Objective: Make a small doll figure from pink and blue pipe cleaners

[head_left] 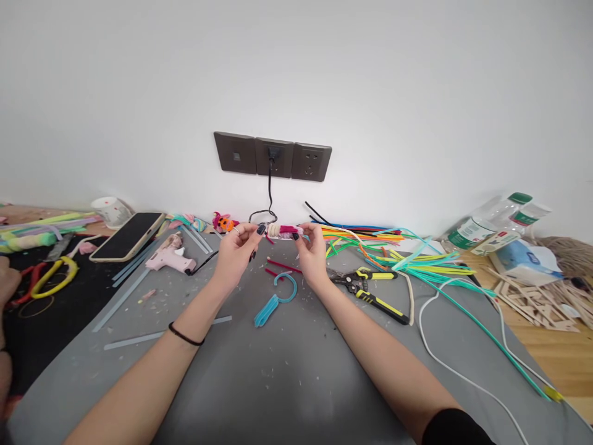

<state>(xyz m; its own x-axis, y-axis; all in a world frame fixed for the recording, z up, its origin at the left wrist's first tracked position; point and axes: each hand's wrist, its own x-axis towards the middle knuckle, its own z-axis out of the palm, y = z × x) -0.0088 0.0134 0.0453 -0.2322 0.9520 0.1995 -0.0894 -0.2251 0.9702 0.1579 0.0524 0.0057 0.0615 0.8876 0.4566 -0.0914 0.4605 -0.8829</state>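
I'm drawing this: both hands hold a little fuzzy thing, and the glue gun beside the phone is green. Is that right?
Not quite: the head view shows the glue gun is pink. It does lie beside the phone, and the left hand and right hand do hold a little fuzzy thing.

Hands [237, 250] [311, 254] pinching fuzzy multicolored piece [283, 231], pink glue gun [167, 256], wire strippers [365, 287]

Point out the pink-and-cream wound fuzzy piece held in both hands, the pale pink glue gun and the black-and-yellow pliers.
Wound fuzzy piece [284, 230]: head view, on its wrapped middle.
Pale pink glue gun [165, 255]: head view, on its body.
Pliers [367, 296]: head view, on the lower handle near the pivot.
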